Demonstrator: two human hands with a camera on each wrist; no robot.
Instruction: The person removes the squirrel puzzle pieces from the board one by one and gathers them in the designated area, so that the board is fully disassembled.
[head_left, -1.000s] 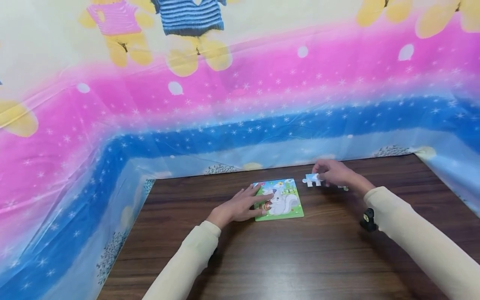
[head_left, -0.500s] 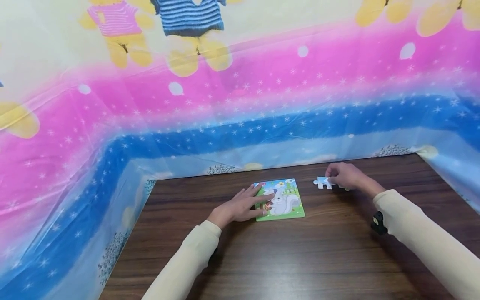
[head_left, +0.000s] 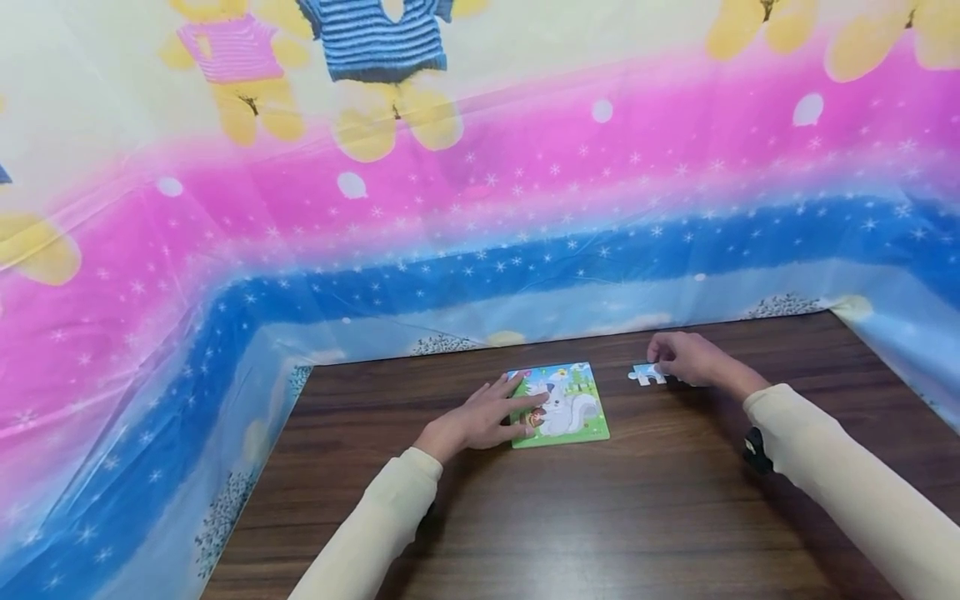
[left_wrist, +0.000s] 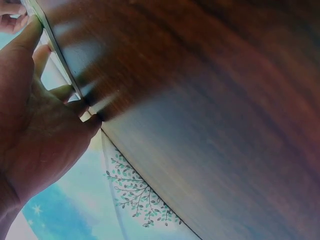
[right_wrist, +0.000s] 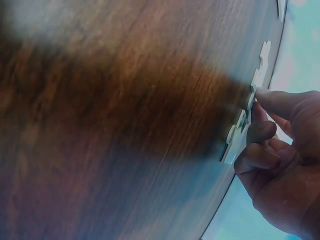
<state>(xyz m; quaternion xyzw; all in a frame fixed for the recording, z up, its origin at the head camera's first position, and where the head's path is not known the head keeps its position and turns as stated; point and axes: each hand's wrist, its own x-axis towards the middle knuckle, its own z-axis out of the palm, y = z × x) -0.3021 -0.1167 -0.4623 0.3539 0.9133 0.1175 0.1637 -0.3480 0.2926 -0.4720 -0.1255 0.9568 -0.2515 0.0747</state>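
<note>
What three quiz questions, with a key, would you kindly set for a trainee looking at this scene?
1. True or false: the left hand rests on the picture board with its fingers spread.
2. Choose one: what colour is the tabletop? A) white B) dark brown C) bright green
3. Fill in: the puzzle pieces are touched by the person's ____ hand.

Key: 1. True. 2. B, dark brown. 3. Right, since the right hand has its fingers on them.

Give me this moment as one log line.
left hand: rests on picture board | right hand: pinches puzzle pieces | puzzle pieces: on table, apart from board
</note>
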